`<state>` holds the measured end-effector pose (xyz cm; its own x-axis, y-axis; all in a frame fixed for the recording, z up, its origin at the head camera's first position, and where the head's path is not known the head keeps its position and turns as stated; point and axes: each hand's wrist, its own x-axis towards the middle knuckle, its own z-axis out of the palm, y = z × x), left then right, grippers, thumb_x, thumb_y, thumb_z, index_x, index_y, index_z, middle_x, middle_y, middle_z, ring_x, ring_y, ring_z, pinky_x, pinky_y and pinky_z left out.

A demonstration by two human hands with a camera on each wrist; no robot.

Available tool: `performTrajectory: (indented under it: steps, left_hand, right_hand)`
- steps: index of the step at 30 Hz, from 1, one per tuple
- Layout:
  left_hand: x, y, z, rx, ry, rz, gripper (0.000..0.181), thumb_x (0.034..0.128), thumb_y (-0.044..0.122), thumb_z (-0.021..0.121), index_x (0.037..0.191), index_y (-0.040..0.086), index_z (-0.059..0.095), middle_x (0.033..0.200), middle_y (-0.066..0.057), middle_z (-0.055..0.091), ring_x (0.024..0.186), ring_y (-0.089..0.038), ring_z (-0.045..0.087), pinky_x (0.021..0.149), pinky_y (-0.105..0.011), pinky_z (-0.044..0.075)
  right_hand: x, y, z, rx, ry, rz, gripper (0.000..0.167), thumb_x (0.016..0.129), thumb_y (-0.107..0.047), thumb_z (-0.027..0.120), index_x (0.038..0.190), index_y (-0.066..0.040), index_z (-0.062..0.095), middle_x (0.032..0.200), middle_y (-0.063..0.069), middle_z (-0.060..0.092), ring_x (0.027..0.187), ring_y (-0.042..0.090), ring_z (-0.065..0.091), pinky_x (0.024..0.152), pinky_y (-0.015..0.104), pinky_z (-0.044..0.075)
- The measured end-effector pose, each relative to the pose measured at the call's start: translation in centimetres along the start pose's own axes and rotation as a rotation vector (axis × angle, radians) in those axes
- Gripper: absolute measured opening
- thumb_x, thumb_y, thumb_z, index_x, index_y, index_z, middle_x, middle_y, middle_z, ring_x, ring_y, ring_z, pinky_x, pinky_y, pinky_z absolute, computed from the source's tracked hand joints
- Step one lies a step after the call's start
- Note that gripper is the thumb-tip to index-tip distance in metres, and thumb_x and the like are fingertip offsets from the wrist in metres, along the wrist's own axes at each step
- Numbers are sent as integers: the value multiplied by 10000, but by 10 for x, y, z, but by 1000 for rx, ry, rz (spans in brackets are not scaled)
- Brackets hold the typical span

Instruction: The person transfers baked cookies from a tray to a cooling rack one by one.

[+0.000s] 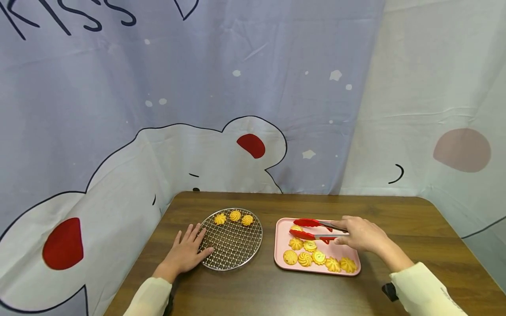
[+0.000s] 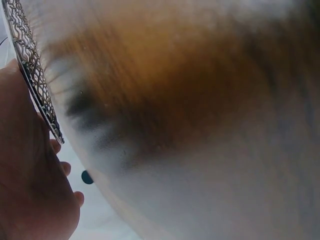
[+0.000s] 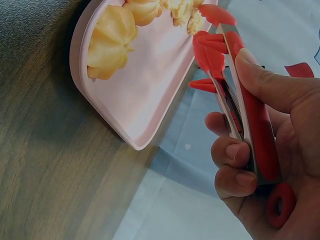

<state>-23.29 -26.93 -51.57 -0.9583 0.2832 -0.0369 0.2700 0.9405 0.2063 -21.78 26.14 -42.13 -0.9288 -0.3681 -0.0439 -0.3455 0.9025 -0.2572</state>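
Observation:
My left hand lies at the left side of a round wire cooling rack, its fingers straight and spread along the rim and the thumb over the edge. Three swirled yellow cookies sit near the rack's far rim. Over a pink rectangular tray, my right hand grips red-tipped metal tongs between thumb and curled fingers. The spread tong tips lie on either side of a cookie at the tray's far left; contact cannot be made out. Several more cookies lie along the tray's near side.
Rack and tray stand side by side on a brown wooden table, with a gap between them. Behind the table hangs a printed cloth that also comes round both sides. The left wrist view is mostly blurred.

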Motion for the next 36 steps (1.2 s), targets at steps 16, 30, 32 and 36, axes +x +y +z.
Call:
performTrajectory:
  steps: [16, 30, 32, 36]
  left_hand:
    - [1, -5, 8, -13, 30, 8, 802, 1015, 600, 469, 1575, 39, 352, 1659, -211, 218, 1533, -448, 129, 1179, -692, 56]
    - [2, -8, 12, -3, 61, 19, 816, 1005, 632, 456, 1572, 52, 368, 1655, -196, 246, 1530, -440, 153, 1173, -700, 89]
    - [2, -7, 11, 4, 56, 18, 820, 1007, 638, 444, 1574, 53, 363, 1656, -196, 243, 1531, -439, 153, 1174, -697, 90]
    - [1, -5, 8, 2, 44, 18, 819, 1011, 629, 444, 1574, 41, 356, 1654, -208, 237, 1530, -445, 151, 1176, -696, 78]
  right_hand:
    - [-2, 2, 4, -14, 27, -4, 566, 837, -381, 824, 1345, -174, 688, 851, -76, 558, 697, 137, 485, 576, 334, 403]
    - [0, -1, 4, -36, 25, -6, 561, 833, -369, 828, 1343, -179, 689, 994, 4, 642, 812, 187, 613, 641, 438, 512]
    - [0, -1, 3, -34, 20, -5, 557, 838, -367, 825, 1345, -181, 688, 979, 0, 637, 801, 187, 606, 636, 433, 507]
    - [0, -1, 3, -35, 19, -10, 561, 840, -369, 823, 1348, -174, 686, 902, -36, 596, 747, 154, 546, 612, 382, 465]
